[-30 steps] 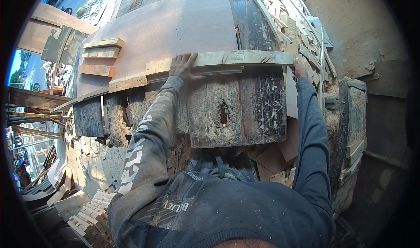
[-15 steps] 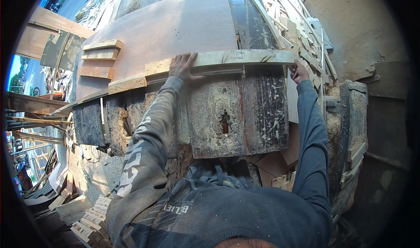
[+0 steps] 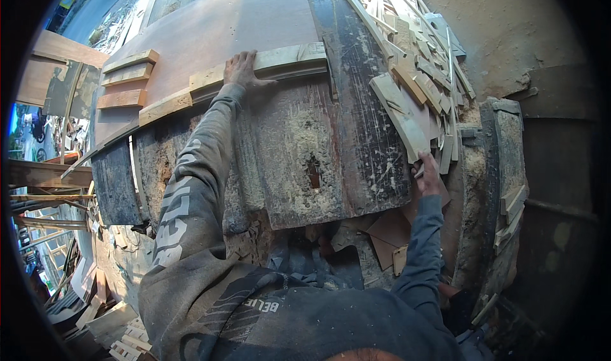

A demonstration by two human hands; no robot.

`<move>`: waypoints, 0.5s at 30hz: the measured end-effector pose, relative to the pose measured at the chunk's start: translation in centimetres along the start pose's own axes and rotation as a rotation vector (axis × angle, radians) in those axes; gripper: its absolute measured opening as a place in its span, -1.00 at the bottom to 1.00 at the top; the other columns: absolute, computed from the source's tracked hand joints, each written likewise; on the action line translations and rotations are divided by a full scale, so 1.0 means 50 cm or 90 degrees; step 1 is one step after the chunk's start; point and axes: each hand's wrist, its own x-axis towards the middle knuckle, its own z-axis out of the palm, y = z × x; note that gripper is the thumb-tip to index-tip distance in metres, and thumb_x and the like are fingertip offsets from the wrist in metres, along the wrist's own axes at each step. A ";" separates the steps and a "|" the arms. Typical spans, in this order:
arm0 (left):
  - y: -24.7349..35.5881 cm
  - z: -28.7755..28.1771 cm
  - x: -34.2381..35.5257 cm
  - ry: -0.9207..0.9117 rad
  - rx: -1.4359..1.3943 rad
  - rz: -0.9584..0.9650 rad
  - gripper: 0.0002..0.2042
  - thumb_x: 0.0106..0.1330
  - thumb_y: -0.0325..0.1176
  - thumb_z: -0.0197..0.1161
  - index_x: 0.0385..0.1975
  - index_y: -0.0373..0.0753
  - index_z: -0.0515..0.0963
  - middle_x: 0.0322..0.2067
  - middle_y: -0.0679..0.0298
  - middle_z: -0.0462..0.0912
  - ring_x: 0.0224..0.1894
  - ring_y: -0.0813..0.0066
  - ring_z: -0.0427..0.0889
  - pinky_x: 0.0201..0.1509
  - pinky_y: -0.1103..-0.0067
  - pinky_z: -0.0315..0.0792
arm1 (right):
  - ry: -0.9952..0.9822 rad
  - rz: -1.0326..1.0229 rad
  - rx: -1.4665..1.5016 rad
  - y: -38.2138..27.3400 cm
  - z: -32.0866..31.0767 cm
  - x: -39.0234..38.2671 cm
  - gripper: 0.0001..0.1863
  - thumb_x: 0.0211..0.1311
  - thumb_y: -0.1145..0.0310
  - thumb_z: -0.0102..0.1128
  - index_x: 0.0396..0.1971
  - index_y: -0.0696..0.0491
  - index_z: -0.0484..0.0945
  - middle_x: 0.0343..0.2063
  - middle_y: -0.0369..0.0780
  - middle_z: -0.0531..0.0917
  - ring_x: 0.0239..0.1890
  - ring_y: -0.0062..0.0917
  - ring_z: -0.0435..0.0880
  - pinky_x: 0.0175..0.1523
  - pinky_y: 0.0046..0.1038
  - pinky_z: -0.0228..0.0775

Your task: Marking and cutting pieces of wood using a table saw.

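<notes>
Your dark, worn counter [image 3: 369, 138] fills the middle of the view, its surface scarred and dusted around a small slot near the centre. The reddish-brown sheet [image 3: 191, 36] lies across its far part, toward eleven o'clock. A heap of scrap wood [image 3: 445, 81] is piled at about two o'clock. The long pale plank [image 3: 289, 57] runs along the near side of the sheet, between eleven and twelve o'clock, and a shorter piece of wood [image 3: 167, 108] sits just off its left end, at ten. Your short pale board [image 3: 396, 113] is at two o'clock, slanting over the counter's right side near the scrap. Three small blocks [image 3: 127, 78] rest on the sheet at ten o'clock. Your left hand [image 3: 242, 75] lies over the plank with its grip released, fingers spread and thumb out toward three; from it the plank reaches toward two o'clock on one side and eight on the other. Your right hand [image 3: 429, 176] has its grip closed on the near end of the short pale board, so that nearly all the board extends from your fingers toward eleven o'clock, well apart from the plank's right end.
</notes>
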 end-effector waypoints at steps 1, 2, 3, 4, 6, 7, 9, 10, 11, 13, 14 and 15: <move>0.009 -0.006 0.013 0.002 -0.007 0.010 0.17 -0.25 0.48 0.44 0.37 -0.16 0.27 0.19 0.14 0.41 0.33 0.19 0.31 0.44 0.23 0.13 | -0.022 0.011 -0.031 0.046 -0.062 -0.070 -0.71 0.27 0.25 0.35 -0.09 -0.04 0.52 -0.39 -0.43 0.51 -0.48 -0.76 0.43 -0.42 -0.61 0.31; 0.007 -0.009 0.019 -0.044 0.000 -0.003 0.18 -0.30 0.52 0.44 0.32 -0.18 0.30 0.18 0.09 0.41 0.32 0.13 0.32 0.42 0.21 0.14 | 0.001 -0.005 0.009 0.081 -0.093 -0.141 -0.66 0.28 0.27 0.34 0.00 -0.02 0.50 -0.36 -0.40 0.54 -0.47 -0.75 0.44 -0.41 -0.60 0.31; 0.004 -0.012 0.019 -0.088 0.008 -0.017 0.19 -0.36 0.55 0.44 0.28 -0.20 0.33 0.16 0.05 0.42 0.30 0.06 0.33 0.40 0.19 0.14 | 0.014 0.055 0.003 0.105 -0.136 -0.215 -0.64 0.27 0.29 0.34 0.02 0.00 0.50 -0.35 -0.40 0.55 -0.47 -0.74 0.44 -0.41 -0.61 0.31; -0.004 -0.011 0.007 -0.086 0.005 -0.010 0.19 -0.36 0.55 0.44 0.28 -0.20 0.33 0.16 0.05 0.42 0.30 0.06 0.33 0.40 0.19 0.14 | 0.029 0.113 -0.003 0.119 -0.178 -0.285 -0.62 0.27 0.32 0.34 0.04 0.01 0.49 -0.33 -0.39 0.56 -0.47 -0.73 0.44 -0.41 -0.62 0.31; -0.003 -0.002 -0.038 -0.079 0.013 -0.009 0.17 -0.36 0.55 0.44 0.21 -0.24 0.36 0.11 0.01 0.41 0.28 0.02 0.32 0.36 0.18 0.17 | 0.053 0.134 -0.067 0.144 -0.240 -0.413 -0.59 0.28 0.37 0.35 0.09 0.01 0.47 -0.33 -0.37 0.56 -0.47 -0.69 0.45 -0.40 -0.56 0.32; 0.019 -0.003 -0.072 -0.082 0.010 0.003 0.17 -0.36 0.55 0.44 0.21 -0.24 0.36 0.11 0.01 0.41 0.28 0.02 0.32 0.36 0.18 0.17 | 0.065 0.133 -0.062 0.169 -0.278 -0.467 -0.59 0.28 0.37 0.35 0.09 0.01 0.47 -0.33 -0.37 0.56 -0.47 -0.69 0.45 -0.40 -0.56 0.32; 0.075 -0.012 -0.137 -0.091 0.001 0.012 0.17 -0.38 0.55 0.44 0.17 -0.28 0.37 0.08 0.01 0.41 0.24 0.02 0.33 0.31 0.17 0.21 | 0.081 0.170 0.157 0.240 -0.345 -0.535 -0.56 0.30 0.39 0.34 0.14 -0.05 0.43 -0.32 -0.38 0.53 -0.45 -0.66 0.45 -0.36 -0.49 0.34; 0.087 -0.012 -0.184 -0.113 0.008 0.019 0.12 -0.31 0.52 0.44 0.14 -0.30 0.35 0.09 -0.02 0.40 0.22 0.04 0.33 0.30 0.18 0.20 | 0.081 0.169 0.163 0.254 -0.353 -0.537 -0.56 0.30 0.39 0.34 0.14 -0.05 0.43 -0.32 -0.38 0.53 -0.45 -0.66 0.45 -0.36 -0.49 0.34; 0.114 -0.030 -0.235 -0.152 -0.006 0.012 0.12 -0.31 0.52 0.44 0.15 -0.30 0.34 0.07 -0.01 0.39 0.21 0.05 0.33 0.30 0.18 0.18 | 0.092 0.145 0.196 0.265 -0.355 -0.537 -0.56 0.32 0.38 0.33 0.15 -0.08 0.41 -0.30 -0.39 0.52 -0.44 -0.65 0.45 -0.34 -0.47 0.34; 0.150 -0.026 -0.339 -0.130 -0.009 0.030 0.11 -0.30 0.51 0.45 0.13 -0.33 0.35 0.04 0.01 0.40 0.18 0.06 0.34 0.29 0.18 0.18 | 0.071 0.119 0.241 0.267 -0.365 -0.486 -0.57 0.34 0.36 0.33 0.14 -0.16 0.40 -0.24 -0.41 0.50 -0.42 -0.65 0.44 -0.29 -0.46 0.34; 0.158 -0.026 -0.389 -0.129 -0.011 0.047 0.10 -0.30 0.52 0.44 0.09 -0.35 0.37 0.02 0.02 0.41 0.17 0.07 0.36 0.28 0.18 0.19 | 0.036 0.091 0.262 0.234 -0.350 -0.432 -0.59 0.34 0.34 0.34 0.11 -0.16 0.41 -0.27 -0.41 0.49 -0.43 -0.65 0.43 -0.30 -0.46 0.34; 0.169 -0.030 -0.433 -0.141 -0.028 0.052 0.08 -0.27 0.53 0.42 0.05 -0.36 0.38 0.00 0.02 0.42 0.17 0.08 0.36 0.26 0.18 0.20 | 0.004 0.061 0.282 0.185 -0.327 -0.367 -0.62 0.34 0.32 0.35 0.08 -0.17 0.42 -0.30 -0.42 0.49 -0.44 -0.65 0.43 -0.31 -0.46 0.34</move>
